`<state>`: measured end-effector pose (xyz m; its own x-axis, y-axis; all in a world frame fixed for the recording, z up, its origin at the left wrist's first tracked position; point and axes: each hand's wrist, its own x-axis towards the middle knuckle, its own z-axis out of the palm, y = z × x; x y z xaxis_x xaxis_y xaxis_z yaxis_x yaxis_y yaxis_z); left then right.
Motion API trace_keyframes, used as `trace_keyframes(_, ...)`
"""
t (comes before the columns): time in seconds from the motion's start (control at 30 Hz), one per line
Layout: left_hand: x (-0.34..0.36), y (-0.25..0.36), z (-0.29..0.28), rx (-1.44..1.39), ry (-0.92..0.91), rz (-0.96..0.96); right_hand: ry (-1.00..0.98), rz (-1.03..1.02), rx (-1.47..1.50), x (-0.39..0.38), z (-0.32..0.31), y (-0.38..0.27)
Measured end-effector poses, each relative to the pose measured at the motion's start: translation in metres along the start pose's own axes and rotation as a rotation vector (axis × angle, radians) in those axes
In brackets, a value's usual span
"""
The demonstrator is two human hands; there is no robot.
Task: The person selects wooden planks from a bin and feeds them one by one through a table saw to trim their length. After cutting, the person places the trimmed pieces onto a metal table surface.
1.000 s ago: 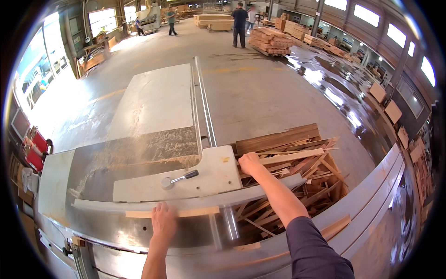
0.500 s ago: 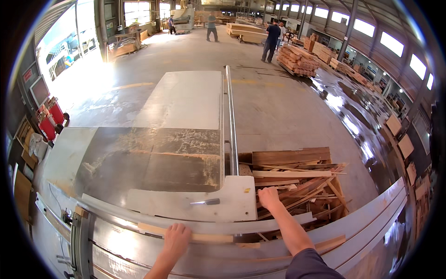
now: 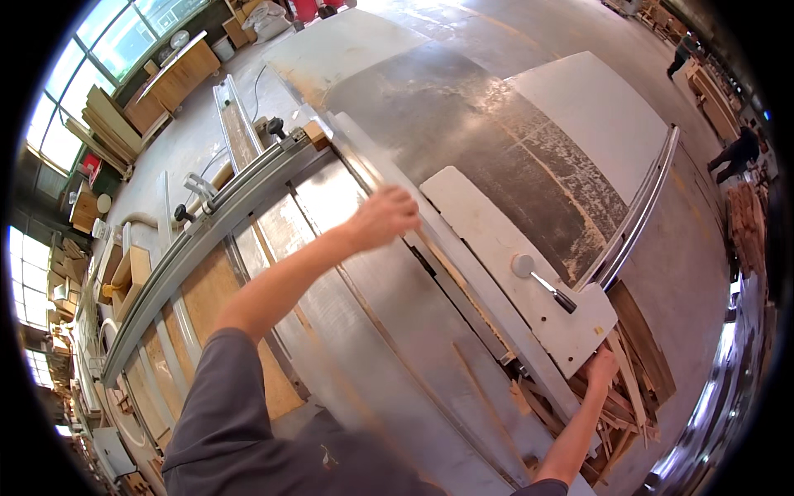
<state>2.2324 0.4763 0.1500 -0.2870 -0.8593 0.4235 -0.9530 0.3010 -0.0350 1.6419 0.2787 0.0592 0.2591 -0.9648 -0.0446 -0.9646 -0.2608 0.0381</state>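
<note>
I stand over a sliding table saw with a smooth metal sliding table. My left hand is over the long seam beside the saw's fixed table, fingers bent and blurred by motion. A narrow tan strip shows beside its fingers; whether the hand touches it is unclear. At the corner of the light fixed-table plate, my right hand is closed, with its fingertips hidden. Directly below that hand lie wood offcuts. A black-handled metal tool with a rounded grey end rests on the plate.
A metal crosscut fence with black knobs spans the sliding table's left side. A guide rail edges the fixed table. Leaning boards and a wooden bench stand at left. People and a lumber stack are at far right.
My view has swung left and down. My left hand has lifted from the pale wood strip and moved forward along the seam. My right hand stays at the plate's corner by the offcuts.
</note>
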Motion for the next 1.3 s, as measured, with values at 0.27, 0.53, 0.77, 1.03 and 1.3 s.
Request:
trace_keyframes(0.27, -0.004, -0.103, 0.008, 0.086, -0.202, -0.174, 0.053, -0.096, 0.032, 0.01, 0.03, 0.036)
trace_keyframes(0.53, -0.036, -0.12, 0.011, 0.112, -0.418, -0.094, 0.019, -0.058, 0.071, 0.008, 0.025, 0.025)
trace_keyframes(0.77, -0.036, -0.119, 0.025, 0.074, -0.581, -0.349, -0.187, 0.096, 0.34, 0.009, -0.002, 0.008)
trace_keyframes(1.03, -0.04, -0.101, 0.015, 0.266, -0.418, -0.198, 0.108, 0.013, 0.703, 0.075, -0.014, -0.024)
trace_keyframes(1.3, 0.024, 0.048, 0.076, -0.214, -0.044, -0.125, 0.225, 0.074, 0.327, 0.101, -0.004, -0.05)
